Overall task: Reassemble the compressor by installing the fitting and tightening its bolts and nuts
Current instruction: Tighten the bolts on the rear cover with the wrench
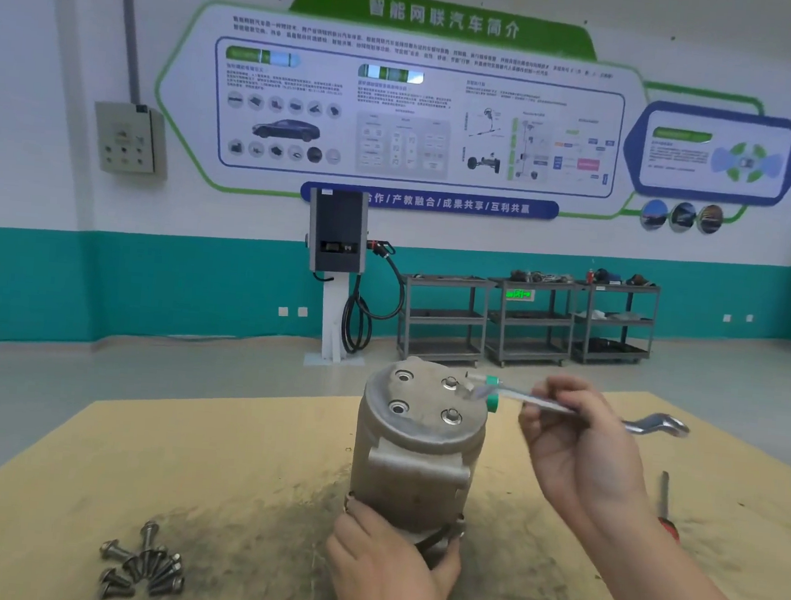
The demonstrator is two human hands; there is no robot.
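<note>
Compressor (417, 448) upright mid-table (87, 465) — left hand (386, 569) grips its base. Right hand (577, 437) holds wrench (612, 414), far end blurred at fitting (483, 389) on top plate. Loose bolts (143, 564) heaped front-left, well apart.

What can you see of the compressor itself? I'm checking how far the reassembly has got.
The compressor is a dull grey, cast-metal cylinder standing upright on the tan, grimy table. Its round top plate shows four bolt positions: the two on the right hold bolt heads, the two on the left look like empty holes. Green-capped ports stick out at the upper right edge. A flat bracket projects from the front. The left hand grips its base; the right hand holds a wrench reaching to the top.
</note>
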